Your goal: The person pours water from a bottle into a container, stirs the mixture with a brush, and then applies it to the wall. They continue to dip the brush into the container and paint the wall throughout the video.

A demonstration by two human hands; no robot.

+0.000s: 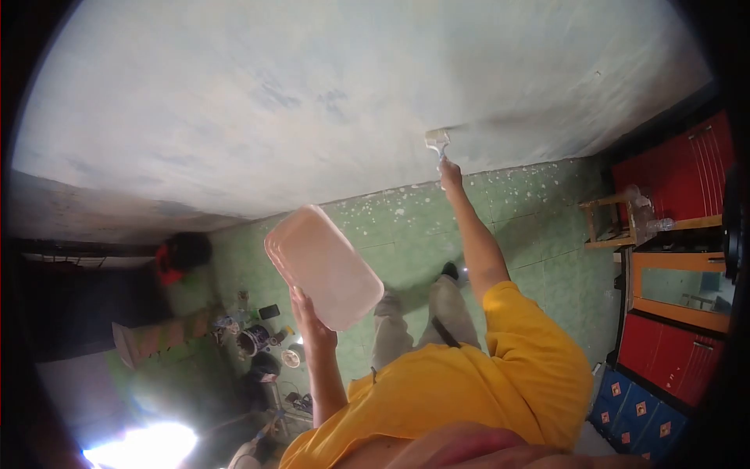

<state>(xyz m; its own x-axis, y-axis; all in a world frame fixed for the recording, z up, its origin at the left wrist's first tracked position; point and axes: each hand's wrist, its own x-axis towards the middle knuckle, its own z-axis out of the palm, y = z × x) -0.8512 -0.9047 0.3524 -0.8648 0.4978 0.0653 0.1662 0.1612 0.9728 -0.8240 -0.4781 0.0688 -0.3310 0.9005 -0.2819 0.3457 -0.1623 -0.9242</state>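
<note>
My right hand is closed around the handle of a small paint roller. Its pale head is up against the whitish wall, low down near the floor line. In my left hand is a pinkish-white plastic tray, gripped by its near left edge and held out in front of me above the floor. The fingers of that hand are partly hidden behind the tray. Patches of grey show through the white on the wall.
White paint drops spot the green tiled floor along the wall. Paint cans and small items stand at the left. A wooden stool and red-and-orange cabinets stand at the right. A bright light glares at lower left.
</note>
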